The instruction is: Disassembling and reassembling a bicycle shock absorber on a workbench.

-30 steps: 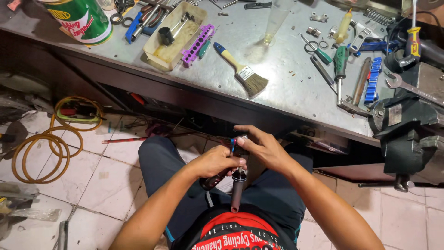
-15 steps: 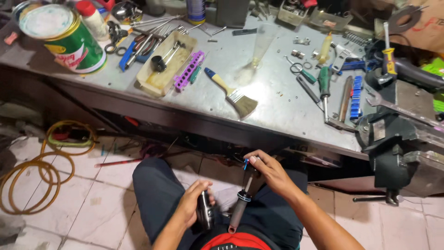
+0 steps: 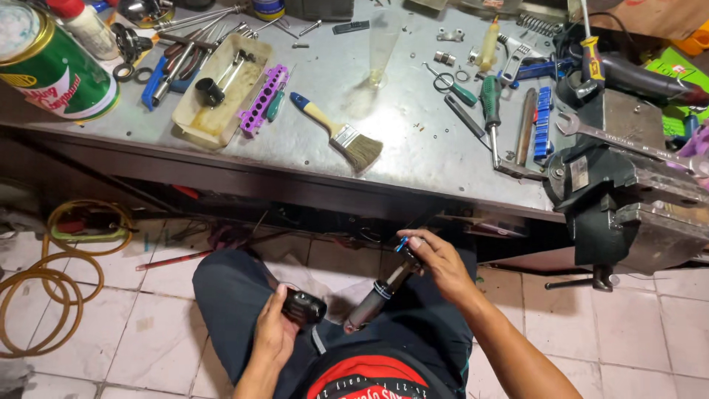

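I sit below a metal workbench [image 3: 413, 148]. My right hand [image 3: 437, 262] grips the upper end of a long dark cylindrical part [image 3: 377, 295] with a grey lower section and a small blue piece at its top, held tilted over my lap. My left hand [image 3: 275, 332] holds a short black cap-like part [image 3: 304, 307] a little to the left of the cylinder, apart from it. Both hands hover above my dark trousers.
On the bench lie a paintbrush [image 3: 340, 133], a beige tray [image 3: 218, 92] with tools, a purple bit holder [image 3: 260, 100], a green-handled screwdriver [image 3: 490, 111], a blue bit strip [image 3: 543, 122] and a green can [image 3: 52, 63]. A heavy vise [image 3: 620, 199] is at right. Yellow hose [image 3: 44, 295] coils on the tiled floor.
My hands, together on the cylinder a second ago, have separated: the left one has drawn away to the left with the black part. My view has shifted down toward the lap.
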